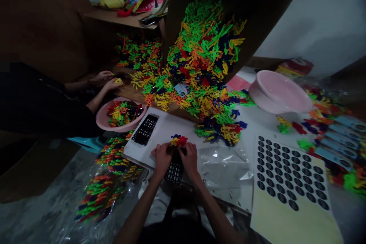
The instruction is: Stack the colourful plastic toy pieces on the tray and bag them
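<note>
Side by side at the table's front edge, my left hand [162, 157] and my right hand [190, 157] are closed around a small bunch of colourful plastic toy pieces [180, 141], red, yellow and blue. My thumbs and fingers press in from either side, and their tips are partly hidden. Under and between the hands lies a black slotted tray [174, 172], tilted over the edge. A second black slotted tray [145, 129] rests on the white tabletop to the left. Just right of my right hand lies a clear plastic bag [224, 164].
A big heap of toy pieces [203, 53] spills from the back. Left, another person's hands [110, 82] work above a pink basin [103, 120] of pieces. Right are an empty pink basin [281, 93], a sticker sheet [297, 213] and blue cards [340, 141]. Bagged pieces [97, 198] lie below left.
</note>
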